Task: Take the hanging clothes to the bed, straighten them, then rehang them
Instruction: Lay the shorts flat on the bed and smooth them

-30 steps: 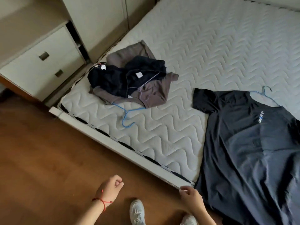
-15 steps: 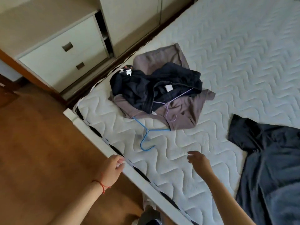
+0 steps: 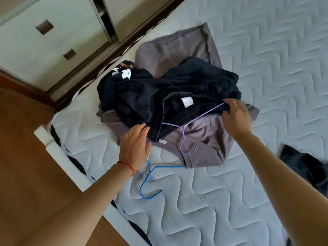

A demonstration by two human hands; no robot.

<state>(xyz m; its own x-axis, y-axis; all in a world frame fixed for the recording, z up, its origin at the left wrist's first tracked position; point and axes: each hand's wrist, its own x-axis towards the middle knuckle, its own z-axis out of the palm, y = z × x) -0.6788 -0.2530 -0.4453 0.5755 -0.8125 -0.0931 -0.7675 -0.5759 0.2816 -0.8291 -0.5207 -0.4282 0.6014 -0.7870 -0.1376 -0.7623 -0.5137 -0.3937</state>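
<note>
Hands (image 3: pixel 186 132) (both open) over clothes pile (image 3: pixel 170 103)

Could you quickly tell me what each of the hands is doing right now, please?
Left hand: open, fingers extended at the crumpled dark navy garment.
Right hand: open, reaching toward it, holding nothing.

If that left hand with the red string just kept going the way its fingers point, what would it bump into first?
Most likely the dark navy garment on top of the pile: the left hand has straight fingers aimed at its near edge, almost touching. Depth is unclear from this one view, so the fingertips may already brush it or the grey garment beneath.
</note>
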